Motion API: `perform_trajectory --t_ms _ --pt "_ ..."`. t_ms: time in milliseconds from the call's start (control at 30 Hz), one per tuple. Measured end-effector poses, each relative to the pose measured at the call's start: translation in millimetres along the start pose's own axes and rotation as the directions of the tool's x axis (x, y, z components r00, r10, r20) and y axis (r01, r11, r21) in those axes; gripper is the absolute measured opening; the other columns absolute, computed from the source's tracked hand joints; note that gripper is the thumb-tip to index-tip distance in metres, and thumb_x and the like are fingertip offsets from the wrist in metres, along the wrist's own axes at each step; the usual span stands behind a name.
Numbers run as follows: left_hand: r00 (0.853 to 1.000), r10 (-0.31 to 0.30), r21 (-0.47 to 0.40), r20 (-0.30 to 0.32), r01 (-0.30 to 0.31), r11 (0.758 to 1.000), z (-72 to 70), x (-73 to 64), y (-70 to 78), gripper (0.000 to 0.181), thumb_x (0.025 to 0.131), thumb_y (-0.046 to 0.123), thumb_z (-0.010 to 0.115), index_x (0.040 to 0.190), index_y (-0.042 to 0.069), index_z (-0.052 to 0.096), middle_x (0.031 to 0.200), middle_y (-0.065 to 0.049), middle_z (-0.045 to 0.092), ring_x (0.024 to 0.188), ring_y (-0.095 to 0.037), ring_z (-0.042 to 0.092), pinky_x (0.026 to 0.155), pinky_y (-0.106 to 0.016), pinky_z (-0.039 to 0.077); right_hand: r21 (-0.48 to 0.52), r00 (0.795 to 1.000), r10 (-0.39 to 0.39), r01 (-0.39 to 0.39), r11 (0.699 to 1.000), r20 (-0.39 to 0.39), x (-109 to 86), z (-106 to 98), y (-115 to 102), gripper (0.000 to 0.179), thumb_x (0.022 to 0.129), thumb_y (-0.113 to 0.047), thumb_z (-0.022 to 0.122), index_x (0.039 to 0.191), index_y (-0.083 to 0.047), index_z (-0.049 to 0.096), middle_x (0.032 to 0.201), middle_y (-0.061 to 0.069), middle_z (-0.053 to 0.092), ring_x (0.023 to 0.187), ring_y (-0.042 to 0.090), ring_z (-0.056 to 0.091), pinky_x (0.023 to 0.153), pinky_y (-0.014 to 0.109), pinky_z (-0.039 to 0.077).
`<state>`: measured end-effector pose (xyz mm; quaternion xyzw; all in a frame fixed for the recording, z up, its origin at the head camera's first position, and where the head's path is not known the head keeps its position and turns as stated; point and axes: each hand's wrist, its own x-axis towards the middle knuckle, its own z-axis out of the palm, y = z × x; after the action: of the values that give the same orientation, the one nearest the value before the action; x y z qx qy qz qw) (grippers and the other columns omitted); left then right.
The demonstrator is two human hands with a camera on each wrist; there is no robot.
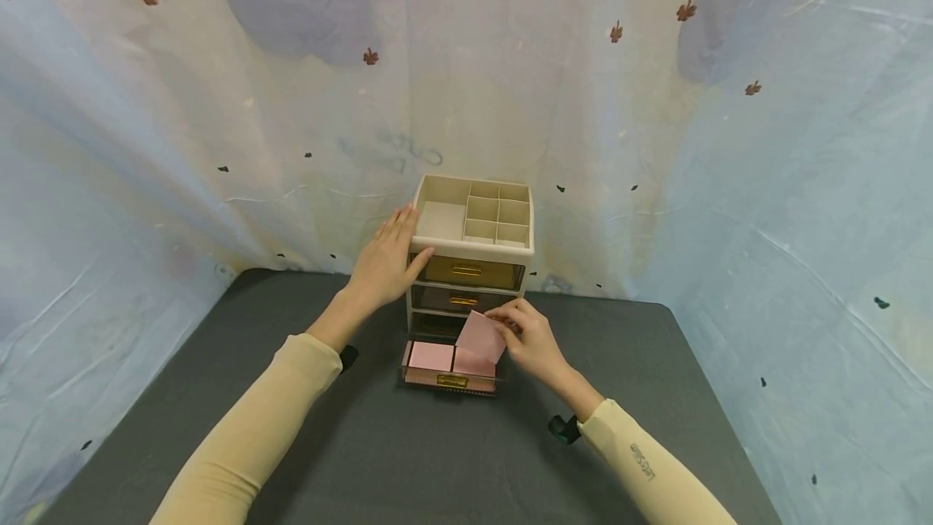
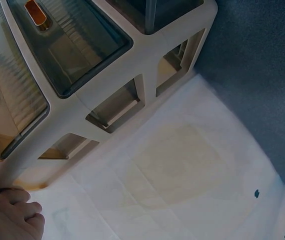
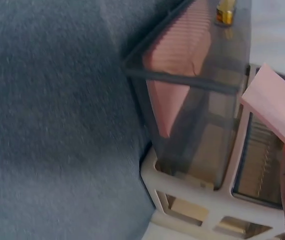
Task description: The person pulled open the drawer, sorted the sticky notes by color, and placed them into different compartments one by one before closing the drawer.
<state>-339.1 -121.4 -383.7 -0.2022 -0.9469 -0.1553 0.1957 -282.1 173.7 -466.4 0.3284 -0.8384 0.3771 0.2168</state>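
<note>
A small cream drawer organizer (image 1: pixel 474 250) stands on the dark table, its bottom drawer (image 1: pixel 452 382) pulled out. My left hand (image 1: pixel 386 258) rests on the organizer's upper left edge, fingers stretched along the side and thumb across the front corner; in the left wrist view that hand (image 2: pixel 15 212) shows at the lower left. With thumb and fingertips, my right hand (image 1: pixel 535 343) pinches a pink sticky note pad (image 1: pixel 481 336), tilted above the right part of the drawer. Its thick edge shows in the right wrist view. Pink pads (image 1: pixel 432 356) lie inside the drawer.
The organizer's top tray (image 1: pixel 441 221) has one large compartment and several small ones. Two closed drawers with gold handles (image 1: pixel 466 270) sit above the pulled-out one. A patterned cloth (image 1: pixel 466 87) hangs behind and beside the dark table (image 1: pixel 437 468).
</note>
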Motion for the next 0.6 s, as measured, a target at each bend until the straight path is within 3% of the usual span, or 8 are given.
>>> perform_trajectory --t_ms 233,600 --pt "1.000 0.002 0.003 -0.007 -0.002 1.000 -0.4 0.4 0.3 0.080 0.111 0.050 0.043 0.166 0.000 0.013 0.173 -0.018 0.013 0.159 -0.038 0.015 0.127 -0.056 0.019 0.016 0.996 0.039 -0.040 0.999 0.076 -2.3 15 -3 0.021 0.096 0.004 0.071 0.111 -0.009 0.078 0.103 0.002 0.064 0.082 0.012 0.061 0.069 0.026 0.057" --pt "1.000 -0.007 0.000 -0.007 0.007 1.000 -0.1 -0.1 0.0 0.080 0.110 0.050 0.044 0.166 0.001 0.013 0.173 -0.017 0.013 0.159 -0.038 0.016 0.128 -0.054 0.017 -0.003 0.985 0.030 -0.030 1.000 0.168 -4.9 38 -3 0.021 0.098 0.001 0.070 0.112 -0.011 0.078 0.104 0.001 0.064 0.079 0.010 0.055 0.067 0.025 0.051"
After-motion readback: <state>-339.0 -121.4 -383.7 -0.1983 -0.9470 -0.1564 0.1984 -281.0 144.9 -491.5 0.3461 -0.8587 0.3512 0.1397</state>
